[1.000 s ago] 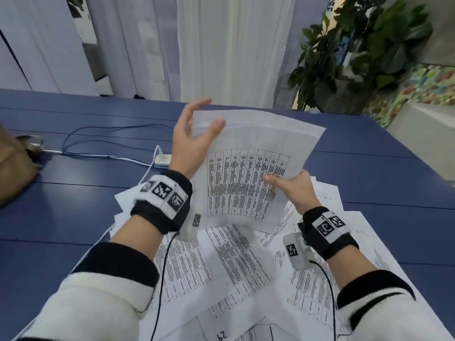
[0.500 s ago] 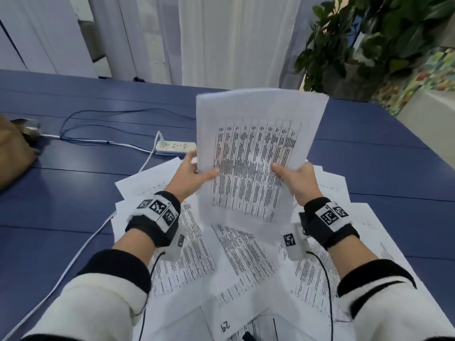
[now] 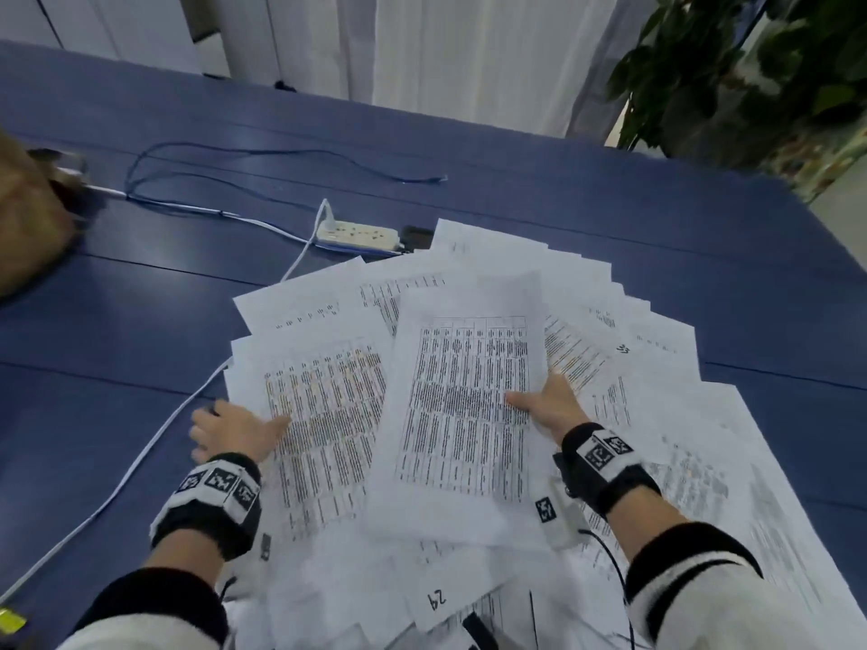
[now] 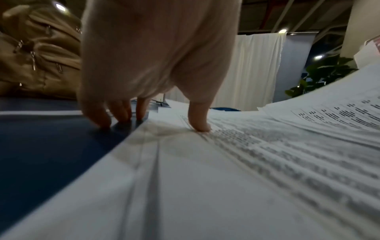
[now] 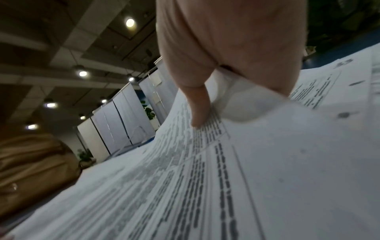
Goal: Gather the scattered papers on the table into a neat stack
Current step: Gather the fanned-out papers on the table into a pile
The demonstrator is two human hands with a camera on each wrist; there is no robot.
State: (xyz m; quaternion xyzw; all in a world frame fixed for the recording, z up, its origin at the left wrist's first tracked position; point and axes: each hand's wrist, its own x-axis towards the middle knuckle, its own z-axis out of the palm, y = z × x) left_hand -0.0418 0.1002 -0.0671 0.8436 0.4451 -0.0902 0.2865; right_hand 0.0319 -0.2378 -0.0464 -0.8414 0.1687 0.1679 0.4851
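We see the right hand (image 3: pixel 546 405) pinching the held sheets (image 3: pixel 462 405) while the left hand (image 3: pixel 232 431), fingers spread, presses the scattered papers (image 3: pixel 323 415).

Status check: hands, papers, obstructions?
Right hand pinches top sheet. Left hand at pile's left edge. Papers unstacked. White cable beside left hand.

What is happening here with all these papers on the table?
A person is gathering printed papers scattered over a blue table. The right hand pinches one printed sheet, thumb on top. The left hand reaches for the left edge of another sheet, thumb on the paper, fingers touching the table. No neat stack yet.
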